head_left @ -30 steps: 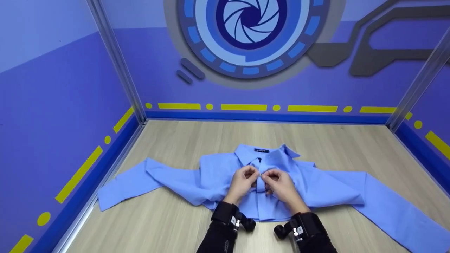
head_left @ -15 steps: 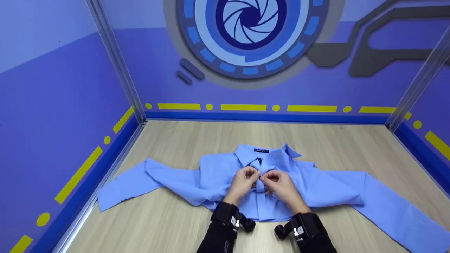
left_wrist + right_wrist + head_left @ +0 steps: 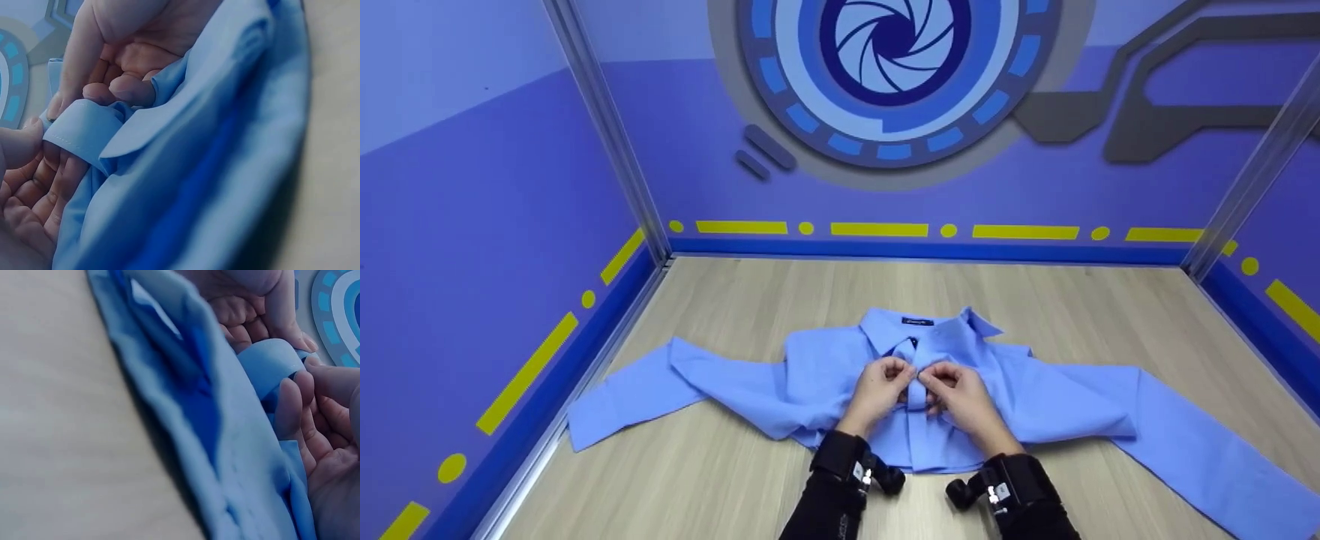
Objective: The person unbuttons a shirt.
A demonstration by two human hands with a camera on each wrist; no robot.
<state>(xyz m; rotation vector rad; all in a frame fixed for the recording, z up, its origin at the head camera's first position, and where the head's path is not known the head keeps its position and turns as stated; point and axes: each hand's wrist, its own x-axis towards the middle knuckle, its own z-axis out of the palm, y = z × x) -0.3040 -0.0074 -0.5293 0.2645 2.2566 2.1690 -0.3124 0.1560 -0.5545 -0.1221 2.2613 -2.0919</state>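
Note:
A light blue long-sleeved shirt (image 3: 825, 367) lies face up, its collar (image 3: 883, 330) toward the back wall. Over the middle of its front, my left hand (image 3: 877, 394) pinches the button placket (image 3: 79, 129) between thumb and fingers. My right hand (image 3: 962, 397) pinches the same strip from the other side, the fingertips of both hands nearly touching. The strip bows up between the hands in both wrist views. A small dark spot, perhaps a button, shows at the fingertips in the left wrist view. The fingertips hide most of it.
The shirt lies on a wood-grain table (image 3: 735, 300). One sleeve (image 3: 637, 394) stretches left, the other (image 3: 1207, 450) to the right front. Blue-purple panels (image 3: 510, 247) enclose the left, back and right sides. Black wrist cameras (image 3: 891, 480) sit close above the shirt's hem.
My right thumb and fingertips shift slightly at the placket, first down and left, then back up and right. My left hand stays nearly still, and the rest of the shirt keeps its place.

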